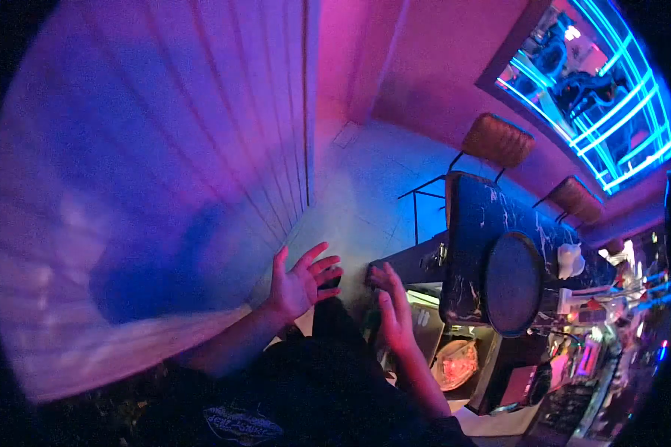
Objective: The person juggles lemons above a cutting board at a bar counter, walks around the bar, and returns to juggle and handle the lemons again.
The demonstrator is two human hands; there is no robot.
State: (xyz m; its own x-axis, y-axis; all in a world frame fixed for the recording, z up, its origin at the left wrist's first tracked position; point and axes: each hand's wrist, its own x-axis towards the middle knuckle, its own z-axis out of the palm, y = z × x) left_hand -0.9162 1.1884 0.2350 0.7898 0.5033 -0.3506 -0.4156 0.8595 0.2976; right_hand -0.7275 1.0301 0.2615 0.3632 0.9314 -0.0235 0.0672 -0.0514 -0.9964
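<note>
My left hand [302, 284] is raised in front of my dark shirt, palm showing and fingers spread, with nothing in it. To its right, my right hand [394, 302] is held up with its thumb and fingers apart, and it too holds nothing. The two hands do not touch each other. Nearest to my right hand is a dark marbled counter [466, 223], on which a round black tray [513, 283] lies. A pale object [571, 261] stands on the counter beyond the tray.
A pale ribbed wall [164, 149] fills the left. Brown-seated stools [498, 140] stand behind the counter, below a neon-lit window or mirror [596, 89]. Below the counter, a shelf holds a bowl [455, 365] of reddish contents. Cluttered items [589, 357] lie at right.
</note>
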